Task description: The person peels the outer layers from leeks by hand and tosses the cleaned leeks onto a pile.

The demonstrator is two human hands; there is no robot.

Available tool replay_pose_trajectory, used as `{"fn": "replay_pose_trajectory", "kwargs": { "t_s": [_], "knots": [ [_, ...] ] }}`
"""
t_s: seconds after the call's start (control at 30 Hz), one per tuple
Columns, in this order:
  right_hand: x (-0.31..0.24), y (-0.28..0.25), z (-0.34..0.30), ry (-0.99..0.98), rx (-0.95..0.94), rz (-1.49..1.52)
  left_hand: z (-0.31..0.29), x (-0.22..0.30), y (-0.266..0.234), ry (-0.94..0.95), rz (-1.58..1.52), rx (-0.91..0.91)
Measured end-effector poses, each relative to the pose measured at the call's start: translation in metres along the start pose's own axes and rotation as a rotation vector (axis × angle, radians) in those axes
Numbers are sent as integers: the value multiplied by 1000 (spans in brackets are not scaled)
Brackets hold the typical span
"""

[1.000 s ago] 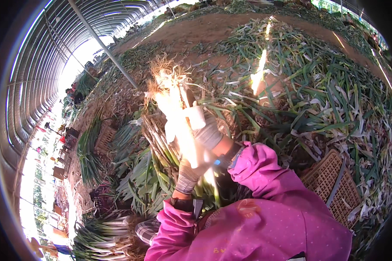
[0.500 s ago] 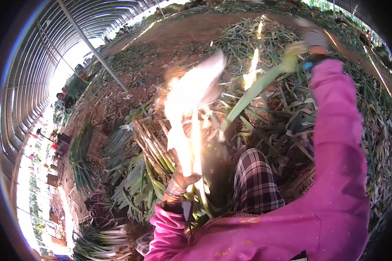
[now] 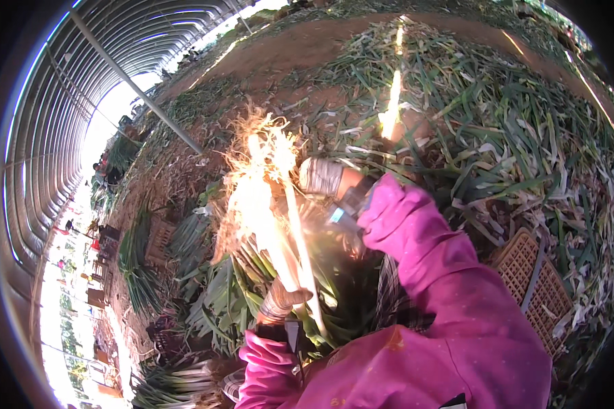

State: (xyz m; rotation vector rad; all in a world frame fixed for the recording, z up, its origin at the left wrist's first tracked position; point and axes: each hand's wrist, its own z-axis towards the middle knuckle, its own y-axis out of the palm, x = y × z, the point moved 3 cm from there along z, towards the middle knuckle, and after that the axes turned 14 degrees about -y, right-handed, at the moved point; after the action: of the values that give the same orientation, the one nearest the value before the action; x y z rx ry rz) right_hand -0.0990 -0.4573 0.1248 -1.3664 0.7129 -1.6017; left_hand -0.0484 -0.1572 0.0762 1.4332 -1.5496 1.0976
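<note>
My left hand [image 3: 284, 300], in a wrapped glove, is closed round the stalks of a few long green onions [image 3: 263, 232]. The white stalks stand tilted up, glaring in a sunbeam, with shaggy roots [image 3: 266, 146] at the top. My right hand [image 3: 322, 177], also wrapped, is beside the stalks just below the roots. It looks curled, with its fingertips hidden. Whether it touches a stalk or a leaf I cannot make out. Behind my left hand lies a bundle of more green onions [image 3: 247, 264], their green leaves spreading low.
Stripped leaves [image 3: 498, 129] lie heaped across the ground ahead and right. A tan plastic crate [image 3: 535, 286] stands at my right. Bundled green onions [image 3: 174, 385] lie at lower left, others [image 3: 138, 259] by another crate [image 3: 159, 238]. A slanting metal pole [image 3: 133, 82] rises at far left.
My right hand has come from the far upper right, where it held a long green leaf, back to the stalks. That leaf is out of the hand. My left hand keeps its hold.
</note>
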Motion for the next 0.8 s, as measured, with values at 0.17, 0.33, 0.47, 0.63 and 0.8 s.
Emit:
{"fn": "replay_pose_trajectory", "kwargs": {
  "t_s": [0.17,0.33,0.47,0.63,0.8],
  "knots": [
    [178,-142,-201,434,118,-39,-18,-2,-13,19,121,134],
    [109,-189,-134,854,102,605,2,-7,-19,117,130,280],
    [-65,-223,-24,108,107,341,15,9,19,139,-25,127],
    [67,-197,-109,742,578,-30,-1,3,8,64,-31,120],
    [107,-208,-237,1102,485,-451,5,6,4,204,120,196]
  ]
}}
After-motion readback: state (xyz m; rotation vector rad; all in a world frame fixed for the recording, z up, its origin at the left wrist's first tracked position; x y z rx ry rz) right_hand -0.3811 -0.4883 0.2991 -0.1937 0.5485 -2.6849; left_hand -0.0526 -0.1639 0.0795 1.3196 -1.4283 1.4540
